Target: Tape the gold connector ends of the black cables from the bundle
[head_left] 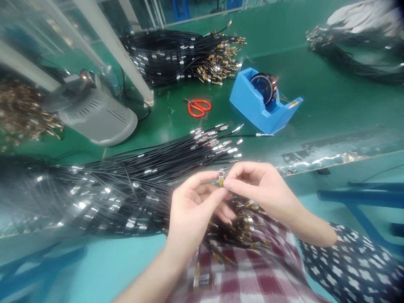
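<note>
My left hand [192, 208] and my right hand [260, 189] meet just past the table's near edge, both pinching a small metal connector [221, 176] on the end of a black cable. Under the hands a bunch of black cables with gold tips [243, 227] lies on a red-and-white checked cloth [252, 277] over my lap. A large bundle of black cables with silver ends [132, 181] stretches across the green table [315, 97] just left of my hands.
A blue tape dispenser [263, 103] and orange-handled scissors [198, 107] sit behind the bundle. Another heap of gold-tipped cables [186, 57] lies further back. A grey machine base [97, 115] stands at left. More cables [353, 54] lie at far right.
</note>
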The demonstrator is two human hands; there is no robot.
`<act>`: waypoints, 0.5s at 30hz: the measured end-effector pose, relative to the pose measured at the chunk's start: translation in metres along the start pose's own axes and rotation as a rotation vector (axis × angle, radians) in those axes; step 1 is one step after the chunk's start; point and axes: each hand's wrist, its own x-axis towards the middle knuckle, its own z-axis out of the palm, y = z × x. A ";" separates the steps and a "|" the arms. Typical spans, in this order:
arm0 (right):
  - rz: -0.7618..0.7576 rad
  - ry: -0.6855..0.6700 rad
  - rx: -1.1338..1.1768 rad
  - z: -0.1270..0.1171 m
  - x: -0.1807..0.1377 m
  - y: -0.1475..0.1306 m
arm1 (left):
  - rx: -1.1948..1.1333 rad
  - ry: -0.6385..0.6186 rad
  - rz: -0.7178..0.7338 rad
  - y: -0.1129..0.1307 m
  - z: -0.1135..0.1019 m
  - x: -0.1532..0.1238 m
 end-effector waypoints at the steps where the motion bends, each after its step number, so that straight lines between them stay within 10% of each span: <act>1: -0.003 0.001 -0.002 0.000 0.000 0.000 | -0.001 -0.001 0.000 0.000 0.000 0.000; 15: 0.007 -0.006 0.042 0.004 -0.002 0.002 | -0.014 -0.004 0.007 -0.001 0.001 -0.001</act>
